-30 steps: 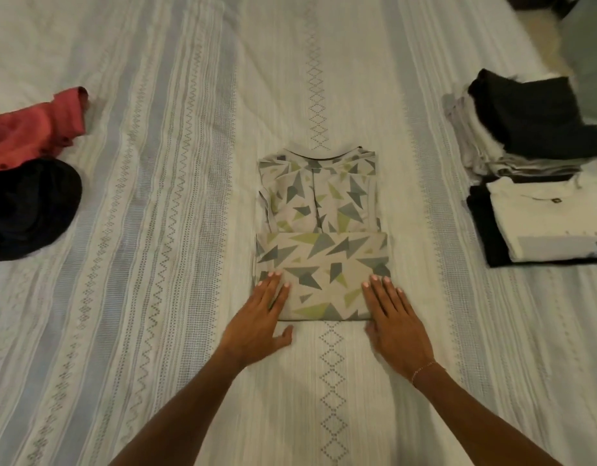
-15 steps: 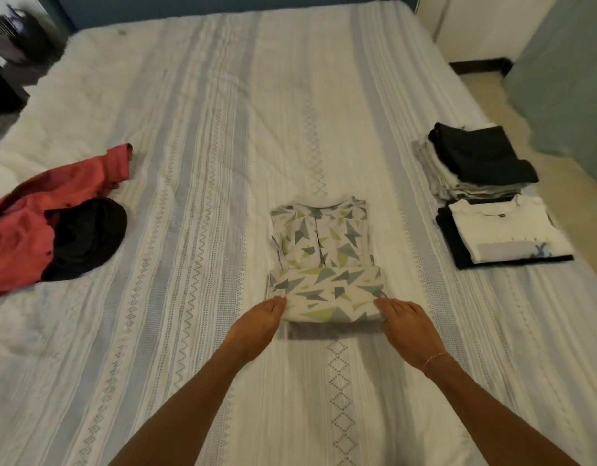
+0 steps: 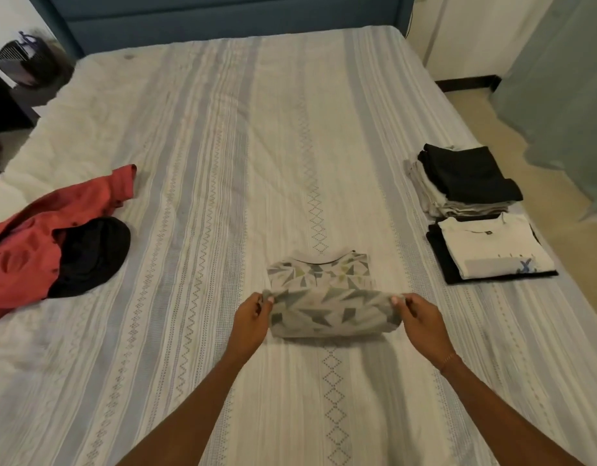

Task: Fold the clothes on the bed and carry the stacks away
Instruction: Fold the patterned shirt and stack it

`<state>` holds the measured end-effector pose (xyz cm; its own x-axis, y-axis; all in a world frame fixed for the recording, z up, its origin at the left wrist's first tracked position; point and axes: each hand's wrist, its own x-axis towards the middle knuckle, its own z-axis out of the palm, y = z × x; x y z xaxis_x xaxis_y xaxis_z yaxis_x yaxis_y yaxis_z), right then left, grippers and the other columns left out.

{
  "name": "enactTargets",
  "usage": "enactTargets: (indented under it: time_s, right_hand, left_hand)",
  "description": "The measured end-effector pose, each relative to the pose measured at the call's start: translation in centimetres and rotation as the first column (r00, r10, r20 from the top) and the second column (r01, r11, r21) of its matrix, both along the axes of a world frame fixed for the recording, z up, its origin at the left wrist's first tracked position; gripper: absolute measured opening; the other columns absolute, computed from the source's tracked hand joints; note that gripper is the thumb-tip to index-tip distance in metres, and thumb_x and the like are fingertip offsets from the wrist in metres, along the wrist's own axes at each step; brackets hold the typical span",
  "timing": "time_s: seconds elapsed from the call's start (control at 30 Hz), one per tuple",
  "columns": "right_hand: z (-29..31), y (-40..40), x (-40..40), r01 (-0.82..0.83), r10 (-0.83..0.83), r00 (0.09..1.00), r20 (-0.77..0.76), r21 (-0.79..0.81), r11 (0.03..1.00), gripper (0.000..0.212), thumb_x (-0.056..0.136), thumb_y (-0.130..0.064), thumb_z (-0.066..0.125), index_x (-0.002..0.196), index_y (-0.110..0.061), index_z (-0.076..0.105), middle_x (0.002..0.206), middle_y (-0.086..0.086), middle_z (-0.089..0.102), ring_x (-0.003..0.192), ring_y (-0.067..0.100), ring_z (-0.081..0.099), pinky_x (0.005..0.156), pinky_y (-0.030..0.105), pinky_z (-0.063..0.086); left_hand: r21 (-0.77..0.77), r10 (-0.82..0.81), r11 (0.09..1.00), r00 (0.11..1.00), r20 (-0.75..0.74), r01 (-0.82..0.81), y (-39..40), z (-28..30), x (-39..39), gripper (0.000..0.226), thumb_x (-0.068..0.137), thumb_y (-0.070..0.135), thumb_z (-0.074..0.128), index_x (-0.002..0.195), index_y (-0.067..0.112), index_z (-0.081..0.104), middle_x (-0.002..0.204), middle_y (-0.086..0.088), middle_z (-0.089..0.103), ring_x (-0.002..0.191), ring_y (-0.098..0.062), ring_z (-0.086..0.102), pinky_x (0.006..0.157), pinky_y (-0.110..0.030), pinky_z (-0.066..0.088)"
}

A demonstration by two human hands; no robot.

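Lower centre of the frame: left hand (image 3: 250,317) and right hand (image 3: 421,318) gripping opposite ends of a patterned shirt (image 3: 327,297) on a striped bed (image 3: 223,163). Fingers of both curled round the near folded edge, thumbs pinching on top, that edge raised off the sheet and blurred — the collar end lying flat just beyond, toward the headboard (image 3: 223,18). Thin bracelet (image 3: 447,358) on the right wrist.

At right of the frame, near the bed's edge, two folded stacks — the farther stack (image 3: 465,179) topped by a black garment over grey and pale layers, the nearer stack (image 3: 492,250) topped by a white shirt over black, the two just beside each other and well apart from the hands.

At left of the frame, unfolded: a red shirt (image 3: 31,237) spread loosely, with a black garment (image 3: 92,253) lying against and partly over its right side.

Upper left, past the bed's corner, a dark basket-like object (image 3: 21,62), blurred. Upper right, pale floor and a grey-green curtain (image 3: 559,79).
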<state>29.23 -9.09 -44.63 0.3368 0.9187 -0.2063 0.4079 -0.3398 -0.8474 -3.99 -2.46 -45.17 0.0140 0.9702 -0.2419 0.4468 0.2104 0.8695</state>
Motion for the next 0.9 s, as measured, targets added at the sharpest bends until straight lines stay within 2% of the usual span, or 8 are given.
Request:
enactTargets:
  time_s: [0.2, 0.27, 0.4, 0.53, 0.63, 0.73, 0.8, 0.9]
  right_hand:
    - [-2.7, 9.3, -1.5, 0.189, -0.188, 0.978, 0.091, 0.005, 0.982, 0.038, 0.106, -0.040, 0.044, 0.087, -0.009, 0.056, 0.072, -0.003, 0.055, 0.066, 0.007, 0.050, 0.054, 0.021, 0.036]
    - [-4.4, 12.3, -1.6, 0.243, -0.244, 0.958, 0.153, 0.025, 0.970, 0.046, 0.106, -0.045, 0.040, 0.080, -0.010, 0.054, 0.068, 0.000, 0.055, 0.062, 0.014, 0.051, 0.055, 0.033, 0.033]
    - [-7.9, 17.0, -1.0, 0.253, -0.231, 0.918, 0.322, -0.030, 0.967, 0.057, 0.105, -0.056, 0.036, 0.066, -0.015, 0.046, 0.065, 0.006, 0.055, 0.062, 0.025, 0.053, 0.057, 0.033, 0.034]
    - [-11.6, 19.4, -0.9, 0.201, -0.144, 0.875, 0.462, -0.077, 0.977, 0.058, 0.104, -0.059, 0.032, 0.073, -0.013, 0.051, 0.071, 0.009, 0.060, 0.067, 0.031, 0.058, 0.059, 0.034, 0.037]
    - [-12.8, 19.5, -1.8, 0.215, -0.175, 0.888, 0.424, -0.049, 0.975, 0.047, 0.107, -0.051, 0.032, 0.100, -0.012, 0.057, 0.090, 0.006, 0.062, 0.087, 0.032, 0.060, 0.069, 0.035, 0.039]
    - [-12.7, 17.7, -3.6, 0.041, -0.103, 0.814, 0.572, 0.121, 0.992, 0.045, 0.106, -0.041, 0.038, 0.137, -0.011, 0.050, 0.133, 0.015, 0.056, 0.125, 0.035, 0.049, 0.100, 0.043, 0.039]
    - [-12.7, 16.1, -5.7, -0.179, 0.105, 0.714, 0.693, 0.036, 0.983, 0.056, 0.104, -0.043, 0.036, 0.152, -0.014, 0.039, 0.157, 0.016, 0.036, 0.148, 0.035, 0.027, 0.121, 0.050, 0.021]
    - [-13.5, 14.8, -7.7, -0.308, 0.314, 0.621, 0.718, -0.145, 0.940, 0.063, 0.103, -0.054, 0.029, 0.160, -0.027, 0.025, 0.168, 0.013, 0.012, 0.156, 0.035, 0.004, 0.123, 0.060, 0.006]
  left_hand:
    - [0.173, 0.263, 0.956, 0.954, -0.143, -0.238, 6.1, -3.8, 4.3, 0.035, 0.109, 0.032, 0.035, 0.089, 0.007, 0.051, 0.066, 0.001, 0.051, 0.056, -0.014, 0.048, 0.052, -0.028, 0.036]
    - [0.222, 0.312, 0.939, 0.923, -0.226, -0.263, 8.3, -5.6, 5.0, 0.037, 0.109, 0.033, 0.034, 0.093, 0.006, 0.054, 0.064, -0.005, 0.056, 0.054, -0.020, 0.052, 0.049, -0.031, 0.035]
    - [0.222, 0.313, 0.944, 0.870, -0.382, -0.243, 11.7, -9.2, 4.8, 0.034, 0.109, 0.033, 0.034, 0.099, 0.009, 0.055, 0.064, -0.005, 0.056, 0.055, -0.028, 0.055, 0.051, -0.032, 0.033]
    - [0.106, 0.248, 0.969, 0.845, -0.474, -0.224, 13.3, -12.1, 4.9, 0.032, 0.109, 0.035, 0.030, 0.106, 0.012, 0.052, 0.071, -0.001, 0.055, 0.069, -0.032, 0.062, 0.061, -0.034, 0.040]
    - [0.123, 0.260, 0.965, 0.772, -0.580, -0.233, 13.2, -12.2, 5.3, 0.029, 0.108, 0.034, 0.035, 0.116, 0.011, 0.051, 0.091, -0.006, 0.061, 0.088, -0.032, 0.063, 0.069, -0.037, 0.043]
    - [0.266, 0.145, 0.962, 0.702, -0.697, 0.066, 11.5, -11.8, 6.7, 0.047, 0.103, 0.034, 0.049, 0.142, 0.008, 0.043, 0.137, -0.016, 0.053, 0.126, -0.033, 0.050, 0.103, -0.046, 0.045]
    - [0.227, -0.097, 0.902, 0.684, -0.723, 0.368, 10.4, -12.0, 7.6, 0.060, 0.104, 0.041, 0.043, 0.155, 0.014, 0.027, 0.157, -0.014, 0.036, 0.146, -0.030, 0.031, 0.121, -0.049, 0.027]
    - [0.122, -0.266, 0.853, 0.625, -0.734, 0.507, 10.2, -13.2, 8.1, 0.069, 0.104, 0.055, 0.030, 0.162, 0.026, 0.008, 0.169, -0.008, 0.007, 0.156, -0.023, 0.001, 0.126, -0.051, 0.010]
